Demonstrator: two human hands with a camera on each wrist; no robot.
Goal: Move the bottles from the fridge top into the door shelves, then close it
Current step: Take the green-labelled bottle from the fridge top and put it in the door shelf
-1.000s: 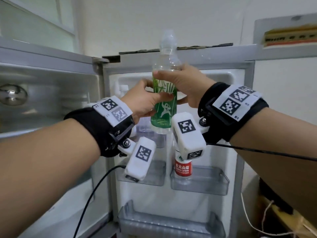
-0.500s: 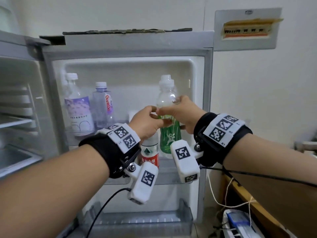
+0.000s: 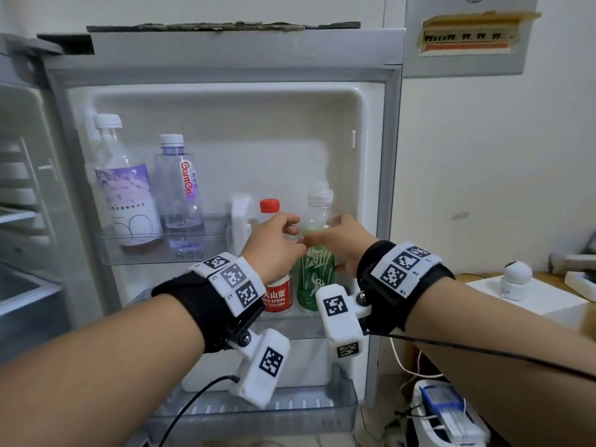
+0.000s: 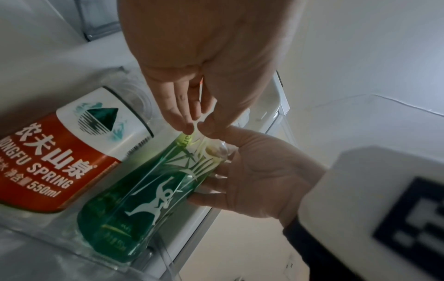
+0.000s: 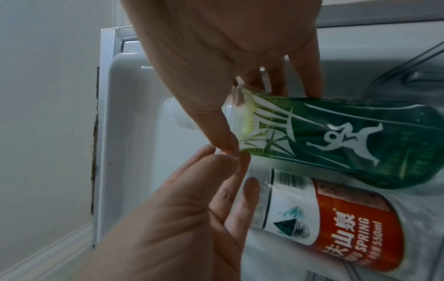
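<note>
A: Where is the green bottle (image 3: 315, 275) sitting?

B: Upright in the middle door shelf (image 3: 292, 325), at its right end, just beside the red-labelled water bottle (image 3: 274, 296). Its base looks to be down in the tray, so I judge the placing is nearly done.

A: And the hands?

B: The right hand (image 3: 342, 243) curls round the bottle's shoulder from the right, thumb on the near face, fingers behind. The left hand (image 3: 274, 248) is loosely open; in the left wrist view its fingertips (image 4: 186, 127) meet the right thumb near the top of the green label. I can't tell whether it grips anything, and it looks more like a steadying touch.

A: Why hold it so high?

B: Probably because the shelf wall would block fingers lower down, and the neighbouring bottle leaves little room at the side.

A: What are the bottles like?

B: Clear, thin plastic. The green one has a glossy wrap with white brush strokes and a running figure, narrowing to a pale cap. Its neighbour is a ribbed cylinder with a red cap.

A: Anything else stowed?

B: On the upper door shelf (image 3: 154, 253), at its left end, stand a purple-labelled bottle (image 3: 125, 195) and a clear violet-tinted bottle (image 3: 180, 195). The fridge top (image 3: 225, 27) shows no bottle, and the door is still open.
</note>
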